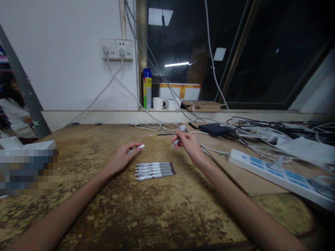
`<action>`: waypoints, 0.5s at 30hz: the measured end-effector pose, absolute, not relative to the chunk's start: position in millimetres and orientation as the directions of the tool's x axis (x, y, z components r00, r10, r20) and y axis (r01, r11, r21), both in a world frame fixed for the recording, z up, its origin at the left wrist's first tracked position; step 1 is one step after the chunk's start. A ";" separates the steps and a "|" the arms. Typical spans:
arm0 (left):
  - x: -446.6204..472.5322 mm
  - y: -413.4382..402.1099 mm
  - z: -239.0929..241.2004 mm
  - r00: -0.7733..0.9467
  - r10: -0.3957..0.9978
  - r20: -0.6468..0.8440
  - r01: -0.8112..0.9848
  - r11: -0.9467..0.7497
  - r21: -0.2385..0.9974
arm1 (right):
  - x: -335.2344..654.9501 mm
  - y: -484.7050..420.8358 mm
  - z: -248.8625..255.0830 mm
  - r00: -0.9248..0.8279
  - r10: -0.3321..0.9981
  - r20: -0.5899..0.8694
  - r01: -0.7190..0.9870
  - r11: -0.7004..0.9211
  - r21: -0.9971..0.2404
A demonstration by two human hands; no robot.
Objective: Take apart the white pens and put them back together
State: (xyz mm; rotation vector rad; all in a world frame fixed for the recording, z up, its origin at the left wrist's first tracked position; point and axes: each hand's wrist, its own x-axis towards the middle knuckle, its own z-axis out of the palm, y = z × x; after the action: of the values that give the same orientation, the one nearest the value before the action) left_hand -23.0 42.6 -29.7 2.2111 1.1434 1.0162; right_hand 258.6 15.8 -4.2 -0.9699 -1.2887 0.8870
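Note:
Between its thumb and fingers, my left hand (125, 153) holds a white pen barrel (140, 147), just above the table and left of centre. My right hand (188, 143) is closed around a short greyish pen part (176, 142); the fingers cover much of it. The two pieces are apart. Below and between the hands lies a neat row of several white-and-grey pens (155, 170), side by side with their dark tips to the right. A thin dark pen refill (164, 134) with a pale end lies on the table behind, near my right fingers.
The worn wooden table (125, 216) carries a white power strip (277, 174), a dark flat box (216, 129) and tangled cables at right. A spray can (147, 89) and white mug (158, 103) stand on the sill. Another person (15, 111) is at far left.

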 end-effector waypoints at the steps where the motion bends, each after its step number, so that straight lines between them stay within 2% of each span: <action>1: -22.6 42.1 -29.0 0.379 0.833 0.404 0.499 -0.551 0.668 | 258.8 15.9 -4.4 0.085 0.930 0.357 0.004 0.358 -0.934; 15: -15.8 34.8 -17.1 0.403 0.843 0.355 0.352 -0.501 0.791 | 260.4 17.0 -6.0 0.089 0.928 0.361 -0.025 0.365 -0.931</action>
State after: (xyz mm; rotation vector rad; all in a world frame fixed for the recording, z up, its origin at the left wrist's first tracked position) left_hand -15.8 34.8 -17.1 2.0397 1.0147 1.0187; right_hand 260.4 17.0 -6.0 -0.9418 -1.2729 0.8945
